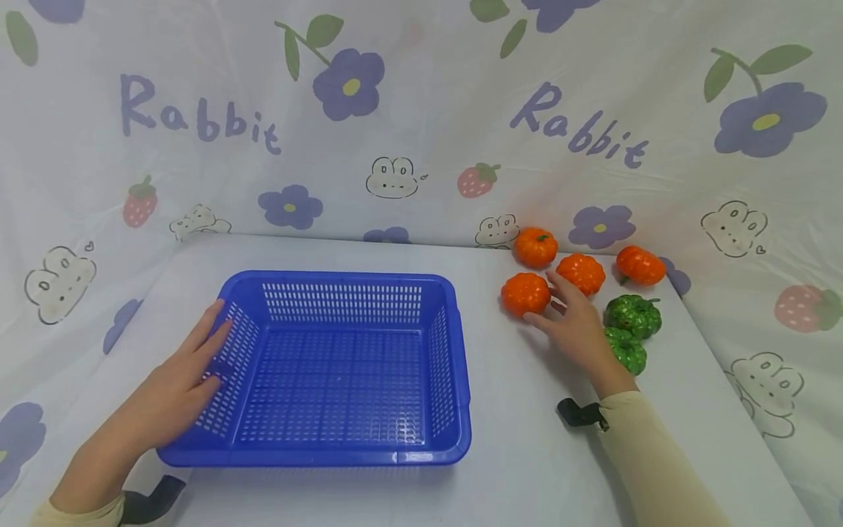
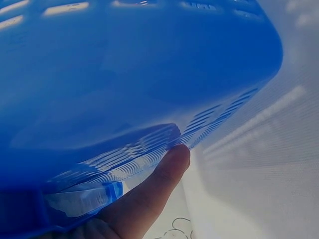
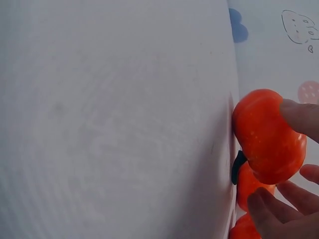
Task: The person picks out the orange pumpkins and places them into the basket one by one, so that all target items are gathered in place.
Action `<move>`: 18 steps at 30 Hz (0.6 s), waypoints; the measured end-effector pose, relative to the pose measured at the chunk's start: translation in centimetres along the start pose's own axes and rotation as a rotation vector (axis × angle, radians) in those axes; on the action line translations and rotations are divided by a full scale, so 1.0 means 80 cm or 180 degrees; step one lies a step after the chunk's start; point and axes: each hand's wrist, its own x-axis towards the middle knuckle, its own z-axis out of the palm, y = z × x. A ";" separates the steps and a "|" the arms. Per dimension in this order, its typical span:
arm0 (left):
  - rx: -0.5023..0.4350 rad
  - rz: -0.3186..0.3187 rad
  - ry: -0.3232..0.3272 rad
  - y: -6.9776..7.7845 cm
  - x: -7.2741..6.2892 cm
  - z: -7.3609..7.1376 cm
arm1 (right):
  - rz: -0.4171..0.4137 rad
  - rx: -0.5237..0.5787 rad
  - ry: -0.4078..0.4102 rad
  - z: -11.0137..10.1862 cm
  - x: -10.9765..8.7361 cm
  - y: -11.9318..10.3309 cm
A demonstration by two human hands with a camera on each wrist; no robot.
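A blue plastic basket (image 1: 339, 377) with slotted walls stands on the left and centre of the table. My left hand (image 1: 174, 388) rests on its left rim with fingers spread; in the left wrist view one digit (image 2: 167, 174) touches the slotted wall. At the right, my right hand (image 1: 579, 329) reaches round the right side of a small orange pumpkin (image 1: 525, 294). Its thumb and fingers are parted; in the right wrist view the thumb (image 3: 301, 117) overlaps the orange pumpkin (image 3: 269, 139), the fingers lying lower, beside other orange ones.
Behind the right hand lie more orange pumpkins, at the back (image 1: 536, 247), beside the fingers (image 1: 580, 274) and farther right (image 1: 640, 266). Two green pumpkins (image 1: 634, 315) (image 1: 624, 351) lie right of the wrist. A printed curtain (image 1: 421, 117) hangs behind the white table (image 1: 520, 439).
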 end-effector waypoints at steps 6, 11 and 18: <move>0.0000 0.0031 0.0043 0.001 0.001 0.000 | 0.0010 -0.0001 -0.0024 0.001 0.004 0.002; -0.0003 0.0040 0.0052 -0.001 0.002 0.001 | 0.0041 -0.0012 -0.0049 0.003 0.007 0.000; 0.0040 0.0047 0.0062 -0.002 0.001 0.001 | 0.0054 -0.0072 -0.0069 0.005 0.009 0.001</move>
